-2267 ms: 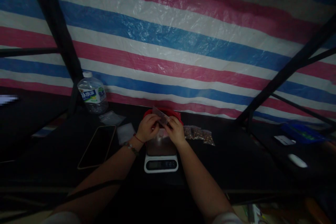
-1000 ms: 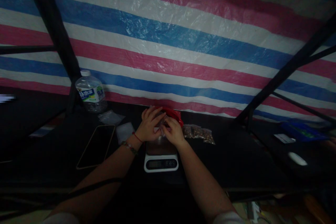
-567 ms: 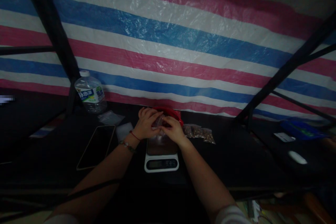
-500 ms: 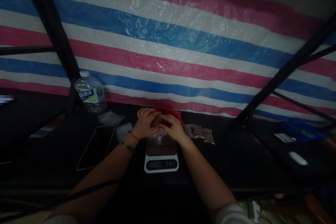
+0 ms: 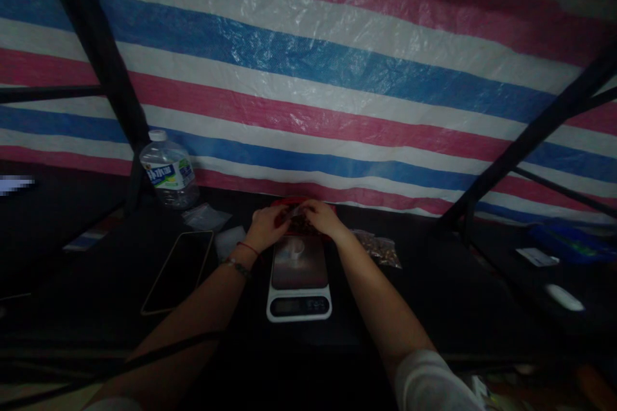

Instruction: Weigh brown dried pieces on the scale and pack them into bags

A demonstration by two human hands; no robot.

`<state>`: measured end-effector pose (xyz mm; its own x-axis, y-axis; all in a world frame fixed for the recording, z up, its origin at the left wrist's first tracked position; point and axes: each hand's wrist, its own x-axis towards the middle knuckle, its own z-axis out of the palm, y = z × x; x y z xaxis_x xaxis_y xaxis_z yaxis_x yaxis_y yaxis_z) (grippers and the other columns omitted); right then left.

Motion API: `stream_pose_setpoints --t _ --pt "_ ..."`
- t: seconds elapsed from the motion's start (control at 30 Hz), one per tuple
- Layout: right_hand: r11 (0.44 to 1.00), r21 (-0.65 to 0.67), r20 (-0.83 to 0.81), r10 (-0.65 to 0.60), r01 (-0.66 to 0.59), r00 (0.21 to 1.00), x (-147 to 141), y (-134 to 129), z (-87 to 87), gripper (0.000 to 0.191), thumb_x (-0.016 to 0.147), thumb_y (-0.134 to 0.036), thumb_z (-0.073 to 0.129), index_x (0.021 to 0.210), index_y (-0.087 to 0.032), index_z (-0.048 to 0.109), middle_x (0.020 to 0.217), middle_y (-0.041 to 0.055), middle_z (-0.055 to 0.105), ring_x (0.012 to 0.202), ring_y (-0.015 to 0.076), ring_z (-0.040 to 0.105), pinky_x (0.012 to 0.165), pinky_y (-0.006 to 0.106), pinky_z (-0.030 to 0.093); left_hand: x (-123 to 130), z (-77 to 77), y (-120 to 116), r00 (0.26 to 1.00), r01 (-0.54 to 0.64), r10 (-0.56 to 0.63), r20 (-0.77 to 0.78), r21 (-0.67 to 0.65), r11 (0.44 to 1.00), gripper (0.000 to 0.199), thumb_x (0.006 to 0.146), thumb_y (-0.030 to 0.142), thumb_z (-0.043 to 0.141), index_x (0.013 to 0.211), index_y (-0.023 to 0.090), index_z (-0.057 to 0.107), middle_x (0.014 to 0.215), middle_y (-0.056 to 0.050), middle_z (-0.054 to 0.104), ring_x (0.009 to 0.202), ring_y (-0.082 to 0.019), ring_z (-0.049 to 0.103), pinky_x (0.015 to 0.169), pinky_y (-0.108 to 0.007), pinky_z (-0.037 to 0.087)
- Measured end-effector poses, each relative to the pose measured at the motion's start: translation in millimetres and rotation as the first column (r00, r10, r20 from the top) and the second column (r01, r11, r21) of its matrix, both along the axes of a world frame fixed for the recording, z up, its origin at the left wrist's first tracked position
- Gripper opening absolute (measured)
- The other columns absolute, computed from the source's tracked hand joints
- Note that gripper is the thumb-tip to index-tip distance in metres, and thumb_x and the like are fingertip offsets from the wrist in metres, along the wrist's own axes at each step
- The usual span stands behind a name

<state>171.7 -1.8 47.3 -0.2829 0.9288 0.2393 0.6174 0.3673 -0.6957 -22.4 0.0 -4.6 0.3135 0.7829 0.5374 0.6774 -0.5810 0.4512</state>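
A: Where do we place the clear plastic bag (image 5: 295, 211)?
B: Apparently between left grip (image 5: 265, 227) and right grip (image 5: 322, 218), over irregular brown pieces (image 5: 301, 227) in the red tray (image 5: 289, 200); neither hand clearly nearer, long axis unreadable.
A: Grip state?
B: Fingers curled inward; too dim for us to tell whether closed.
A: Materials?
B: Thin film; towards us from both grips, a flat-plated digital scale (image 5: 301, 275).

A wrinkled plastic sheet (image 5: 328, 103) in broad red, white and blue stripes forms the backdrop, glossy with small glints near its upper middle. Dark slanting posts (image 5: 91, 45) stand before it on both sides of a black tabletop (image 5: 448, 289). The light is dim, the corners murkiest.
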Motion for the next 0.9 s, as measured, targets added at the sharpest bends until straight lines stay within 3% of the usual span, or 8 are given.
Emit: stream_pose_setpoints --t 0.13,0.2,0.3,0.37,0.53,0.63,0.77,0.9 --pt "0.977 -0.211 -0.105 -0.014 -0.009 0.994 -3 9 -3.3 0.027 0.089 -0.022 0.044 0.091 -0.017 0.070 0.080 0.0028 0.070 0.063 0.0128 0.062 0.060 0.023 0.048 3 0.9 -2 0.998 0.024 -0.023 -0.055 0.029 0.999 0.041 0.077 0.033 0.060 0.116 0.022 0.060 0.114 -0.007 0.066 0.108 -0.026 0.059 0.092 -0.040 0.045" --pt "0.975 -0.223 -0.076 -0.038 0.020 0.996 -5 12 -0.9 0.026 0.087 -0.025 0.047 0.085 -0.015 0.071 0.071 0.0032 0.069 0.059 0.0131 0.060 0.056 0.022 0.046 4 1.5 -3 0.997 0.052 -0.048 -0.053 0.059 0.997 0.044 0.077 0.034 0.060 0.119 0.022 0.058 0.120 -0.007 0.064 0.112 -0.026 0.057 0.095 -0.041 0.043" --pt "0.994 -0.106 0.008 0.018 -0.017 1.000 -9 13 6.7 0.017 0.075 -0.015 0.056 0.079 -0.016 0.073 0.070 0.0013 0.069 0.064 0.0131 0.061 0.060 0.020 0.044 5 2.8 -4 0.998 0.056 -0.054 -0.020 0.107 0.993 0.056 0.078 0.038 0.060 0.130 0.020 0.049 0.128 -0.009 0.059 0.117 -0.027 0.053 0.099 -0.042 0.041" --pt "0.993 -0.049 0.040 0.110 -0.108 0.993 -14 10 12.0 0.023 0.068 -0.007 0.056 0.080 -0.016 0.074 0.072 0.0001 0.070 0.067 0.0125 0.061 0.062 0.019 0.044 5 3.6 -4 0.999 0.044 -0.044 -0.001 0.134 0.990 0.064 0.076 0.042 0.061 0.134 0.019 0.045 0.130 -0.011 0.056 0.120 -0.028 0.052 0.102 -0.043 0.039" --pt "0.962 -0.001 0.040 0.274 -0.274 0.961 -24 7 20.4 0.028 0.070 -0.005 0.049 0.082 -0.015 0.073 0.077 0.0009 0.070 0.068 0.0121 0.061 0.065 0.020 0.045 2 5.2 -6 0.999 0.029 -0.034 0.028 0.158 0.987 0.070 0.072 0.045 0.065 0.133 0.019 0.044 0.127 -0.011 0.058 0.117 -0.028 0.053 0.103 -0.044 0.037" --pt "0.977 0.004 0.088 0.211 -0.212 0.974 -19 11 20.5 0.030 0.075 -0.007 0.048 0.087 -0.016 0.073 0.083 0.0022 0.071 0.074 0.0136 0.063 0.070 0.022 0.047 1 7.3 -6 0.998 -0.025 0.017 0.061 0.140 0.990 0.061 0.072 0.042 0.066 0.126 0.019 0.050 0.121 -0.010 0.062 0.112 -0.028 0.057 0.101 -0.044 0.040" --pt "0.994 -0.029 0.350 0.106 -0.103 0.931 -9 16 9.7 0.031 0.075 -0.005 0.049 0.087 -0.017 0.074 0.092 0.0067 0.073 0.085 0.0176 0.065 0.079 0.025 0.047 -1 14.7 -5 0.974 -0.167 0.143 0.174 0.131 0.977 0.053 0.074 0.038 0.062 0.121 0.017 0.053 0.116 -0.011 0.063 0.108 -0.028 0.059 0.097 -0.043 0.044" --pt "0.987 -0.076 0.450 0.163 -0.144 0.878 -12 20 -8.8 0.029 0.079 -0.012 0.056 0.102 -0.018 0.072 0.107 0.0083 0.070 0.096 0.0190 0.064 0.087 0.026 0.046 -2 29.1 -2 0.950 -0.215 0.187 0.249 0.089 0.973 0.049 0.075 0.036 0.060 0.119 0.015 0.054 0.116 -0.013 0.062 0.109 -0.027 0.058 0.097 -0.041 0.045"
